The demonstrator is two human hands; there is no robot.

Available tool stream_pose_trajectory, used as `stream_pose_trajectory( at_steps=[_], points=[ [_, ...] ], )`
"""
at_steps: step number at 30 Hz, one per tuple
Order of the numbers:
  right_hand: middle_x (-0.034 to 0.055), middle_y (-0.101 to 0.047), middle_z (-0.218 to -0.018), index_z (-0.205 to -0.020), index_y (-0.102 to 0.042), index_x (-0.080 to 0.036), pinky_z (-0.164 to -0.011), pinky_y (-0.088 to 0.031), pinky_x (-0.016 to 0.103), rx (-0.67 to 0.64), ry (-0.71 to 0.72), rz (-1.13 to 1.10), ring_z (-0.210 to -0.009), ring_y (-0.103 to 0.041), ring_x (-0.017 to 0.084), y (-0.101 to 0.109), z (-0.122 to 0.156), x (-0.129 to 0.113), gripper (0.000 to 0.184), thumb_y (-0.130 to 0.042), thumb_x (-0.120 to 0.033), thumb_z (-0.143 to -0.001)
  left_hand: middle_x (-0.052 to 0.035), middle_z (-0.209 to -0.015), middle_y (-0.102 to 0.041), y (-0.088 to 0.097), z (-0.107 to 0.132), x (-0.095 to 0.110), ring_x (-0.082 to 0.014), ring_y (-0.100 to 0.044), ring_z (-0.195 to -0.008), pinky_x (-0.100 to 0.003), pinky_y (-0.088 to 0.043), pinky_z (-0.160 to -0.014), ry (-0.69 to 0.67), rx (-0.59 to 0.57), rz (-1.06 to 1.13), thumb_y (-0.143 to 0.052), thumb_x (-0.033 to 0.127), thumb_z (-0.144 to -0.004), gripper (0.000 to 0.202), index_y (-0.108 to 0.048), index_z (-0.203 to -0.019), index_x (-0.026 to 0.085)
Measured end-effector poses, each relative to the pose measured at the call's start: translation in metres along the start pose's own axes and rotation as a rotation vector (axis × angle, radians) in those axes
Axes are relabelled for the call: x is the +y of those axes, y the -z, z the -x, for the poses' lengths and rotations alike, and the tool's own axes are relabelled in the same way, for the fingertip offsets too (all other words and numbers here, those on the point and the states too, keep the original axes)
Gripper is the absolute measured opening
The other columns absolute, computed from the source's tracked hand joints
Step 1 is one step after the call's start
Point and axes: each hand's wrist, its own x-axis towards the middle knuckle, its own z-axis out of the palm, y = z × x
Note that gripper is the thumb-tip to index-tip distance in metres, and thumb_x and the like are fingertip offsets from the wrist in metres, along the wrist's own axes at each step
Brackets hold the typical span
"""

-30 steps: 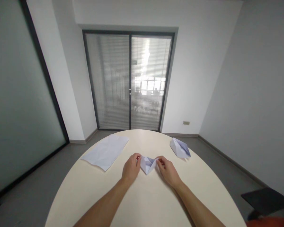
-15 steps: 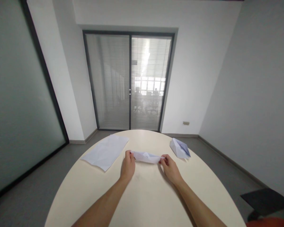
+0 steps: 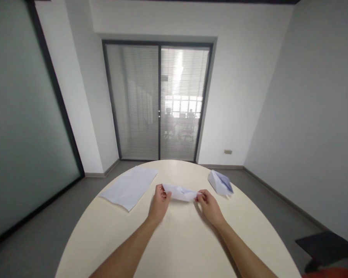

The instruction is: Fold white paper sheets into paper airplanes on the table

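A folded piece of white paper [image 3: 180, 193] is stretched between my two hands, just over the middle of the round table [image 3: 174, 239]. My left hand [image 3: 159, 202] grips its left end, with the thumb on the near side and the fingers curled behind. At the other end, my right hand [image 3: 209, 206] pinches the pointed right tip between thumb and fingers. The paper is long and narrow, with a small raised fold near its middle. Some of the fingertips are hidden by the paper.
White paper sheets [image 3: 130, 187] lie flat at the table's left edge. Another folded paper piece [image 3: 220, 182], bluish on one face, stands at the right edge. A black chair part [image 3: 326, 247] shows at the lower right. Glass doors with blinds [image 3: 159, 100] stand beyond.
My left hand has shifted slightly to the right along the paper, its thumb now farther in over the near side. The right hand keeps its pinch in place. The view has tilted slightly upward.
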Motion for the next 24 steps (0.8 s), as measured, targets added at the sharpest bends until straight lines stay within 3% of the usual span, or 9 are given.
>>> stream_pose_trajectory(
  at_steps=[9, 14, 18, 21, 24],
  points=[
    [0.0039, -0.069, -0.077, -0.090, -0.059, -0.020, -0.069, -0.046, 0.029, -0.014, -0.001, -0.012, -0.074, -0.062, 0.020, 0.000, -0.001, 0.007, 0.033, -0.048, -0.051, -0.091, -0.0094, -0.105, -0.068, -0.006, 0.001, -0.005, -0.0215, -0.069, -0.092, -0.032, -0.054, -0.082, 0.092, -0.051, 0.072, -0.077, 0.034, -0.075, 0.047, -0.052, -0.112, 0.018],
    [0.0073, -0.071, -0.092, -0.099, -0.062, -0.020, -0.077, -0.049, 0.036, -0.041, 0.008, 0.195, -0.082, -0.065, 0.023, 0.008, 0.008, -0.005, 0.030, -0.048, -0.045, -0.091, -0.0081, -0.103, -0.068, -0.004, 0.003, -0.007, -0.0200, -0.069, -0.089, -0.030, -0.054, -0.079, 0.105, -0.018, 0.025, -0.074, 0.034, -0.077, 0.045, -0.054, -0.114, 0.018],
    [0.0127, -0.063, -0.126, -0.125, -0.058, -0.020, -0.104, -0.041, 0.045, 0.000, 0.230, 0.348, -0.118, -0.056, 0.028, 0.011, 0.012, -0.023, 0.042, -0.055, -0.038, -0.087, -0.0062, -0.100, -0.068, -0.004, 0.004, -0.003, -0.0197, -0.068, -0.088, -0.030, -0.054, -0.078, 0.037, -0.008, -0.045, -0.070, 0.032, -0.078, 0.038, -0.056, -0.110, 0.018],
    [0.0123, -0.062, -0.129, -0.129, -0.056, -0.021, -0.107, -0.039, 0.047, -0.074, 0.349, 0.382, -0.121, -0.054, 0.029, 0.005, 0.014, -0.034, 0.047, -0.061, -0.039, -0.085, -0.0043, -0.099, -0.069, -0.004, 0.006, 0.003, -0.0195, -0.067, -0.091, -0.029, -0.054, -0.080, -0.001, -0.044, -0.082, -0.070, 0.031, -0.077, 0.033, -0.058, -0.107, 0.019],
    [0.0117, -0.065, -0.123, -0.124, -0.060, -0.022, -0.104, -0.041, 0.047, -0.110, 0.349, 0.375, -0.116, -0.057, 0.028, -0.003, 0.015, -0.039, 0.041, -0.061, -0.040, -0.088, -0.0029, -0.097, -0.069, -0.005, 0.009, 0.010, -0.0187, -0.067, -0.087, -0.029, -0.053, -0.079, 0.007, -0.117, -0.080, -0.070, 0.029, -0.076, 0.031, -0.060, -0.104, 0.020]
  ],
)
